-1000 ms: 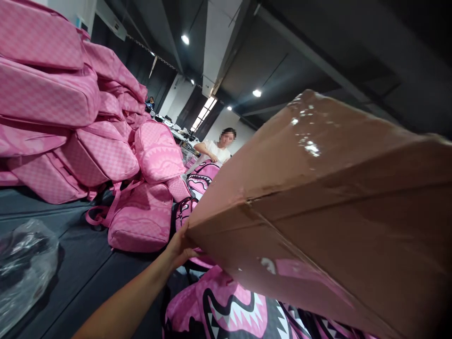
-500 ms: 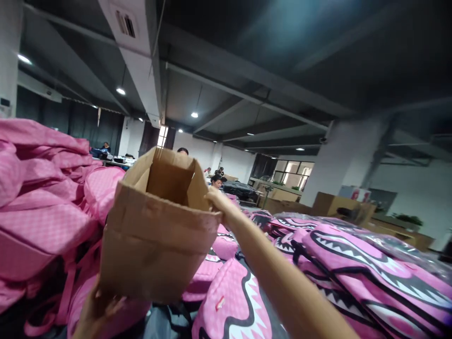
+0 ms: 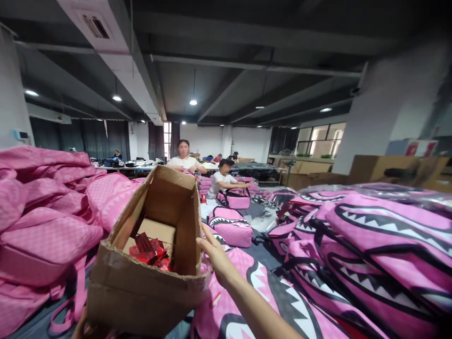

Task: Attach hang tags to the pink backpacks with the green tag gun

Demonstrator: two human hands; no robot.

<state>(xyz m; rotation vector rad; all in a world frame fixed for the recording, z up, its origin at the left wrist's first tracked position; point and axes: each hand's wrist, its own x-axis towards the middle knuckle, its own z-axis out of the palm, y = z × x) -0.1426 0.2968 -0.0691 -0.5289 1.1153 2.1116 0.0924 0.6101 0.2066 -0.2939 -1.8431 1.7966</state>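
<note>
Lowered now, one cardboard box showing red items sits gripped by both hands.

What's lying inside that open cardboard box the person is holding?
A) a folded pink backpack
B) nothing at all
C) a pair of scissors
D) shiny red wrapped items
D: looking down into the cardboard box, a small pile of shiny red items lies at the bottom, with the right hand on the box's side and the left hand under its near corner.

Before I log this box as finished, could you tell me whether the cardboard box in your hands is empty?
No, the open cardboard box holds a small pile of red items at its bottom.
</note>
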